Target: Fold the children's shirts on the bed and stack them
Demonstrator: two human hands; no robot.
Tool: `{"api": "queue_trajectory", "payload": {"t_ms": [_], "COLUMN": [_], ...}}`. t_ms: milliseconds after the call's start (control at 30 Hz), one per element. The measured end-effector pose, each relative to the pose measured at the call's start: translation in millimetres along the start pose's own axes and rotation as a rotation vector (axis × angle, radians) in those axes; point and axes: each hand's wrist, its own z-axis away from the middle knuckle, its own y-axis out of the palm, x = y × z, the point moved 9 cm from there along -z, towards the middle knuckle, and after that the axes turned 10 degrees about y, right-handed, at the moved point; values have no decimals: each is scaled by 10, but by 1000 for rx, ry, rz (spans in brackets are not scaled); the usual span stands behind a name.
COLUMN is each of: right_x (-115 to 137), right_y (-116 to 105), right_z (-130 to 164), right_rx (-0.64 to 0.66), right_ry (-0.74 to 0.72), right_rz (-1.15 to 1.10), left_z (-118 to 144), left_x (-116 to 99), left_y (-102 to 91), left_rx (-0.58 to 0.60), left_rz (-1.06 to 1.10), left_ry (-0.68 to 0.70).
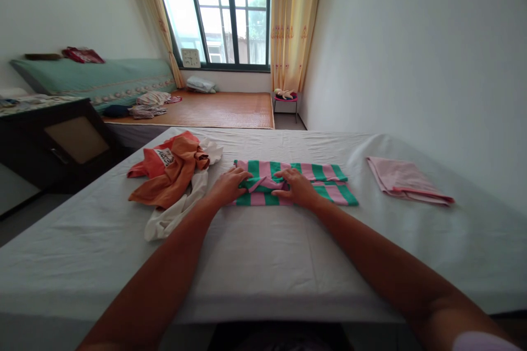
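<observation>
A green and pink striped garment lies on the sheet-covered surface, folded into a long flat strip. Both hands rest on its left half, where a piece of the fabric is bunched and twisted between them. My left hand has its fingers curled onto the cloth near the left end. My right hand grips the same bunched part near the middle, thumb and fingers bent around it. Exactly what kind of garment it is cannot be told from its folded shape.
Left of the hands is a loose heap with an orange garment and a white garment. A folded pink cloth lies to the right on the white sheet. Beyond are a low bed and a small stool.
</observation>
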Motion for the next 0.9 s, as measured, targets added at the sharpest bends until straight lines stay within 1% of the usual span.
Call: {"api": "queue_trajectory", "payload": {"t_ms": [67, 133, 200, 233, 300, 333, 367, 400, 467, 500, 533, 567, 600, 633, 667, 733, 767, 833, 900], "right_x": [116, 194, 265, 300, 338, 332, 303, 252, 110, 43, -9, -37, -45, -42, -36, -36, -42, -70, -142], "right_y": [93, 56, -19, -22, 35, 59, 57, 23, -104, -161, -190, -177, -124, -36, 71, 275, 347, 416, 420], "right_z": [9, 10, 28, 48, 107, 132, 137, 117, 43, 14, -6, -17, -20, -14, 4, 62, 90, 115, 98], "right_rx": [15, -35, -80, -60, 53, 108, 131, 114, -8, -73, -118, -127, -101, -45, 27, 167, 216, 267, 281], "right_ry": [-25, -39, -98, -155, -278, -316, -320, -291, -174, -116, -73, -50, -43, -48, -57, -68, -68, -52, -12], "right_rz": [131, 223, 269, 271, 225, 184, 135, 83, -7, -36, -51, -46, -24, 13, 56, 137, 161, 175, 175], "left_z": [-41, -74, -74, -61, -12, 21, 55, 86, 109, 88, 44, -14, -75, -124, -155, -160, -142, -95, -56], "left_x": [-61, -120, -116, -80, 44, 118, 186, 236, 250, 211, 151, 82, 25, -1, 16, 181, 299, 520, 667], "left_y": [5, -58, -136, -164, -209, -239, -282, -332, -401, -388, -333, -233, -97, 59, 211, 435, 497, 539, 532], "left_rx": [-27, -94, -155, -169, -179, -194, -225, -271, -362, -377, -360, -309, -231, -137, -47, 83, 119, 154, 175], "left_rz": [-102, -166, -197, -201, -189, -177, -162, -149, -126, -110, -93, -76, -62, -54, -56, -83, -99, -127, -141], "left_ry": [-18, -20, -31, -43, -80, -104, -129, -150, -154, -130, -90, -44, -7, 7, -7, -115, -185, -302, -375]}}
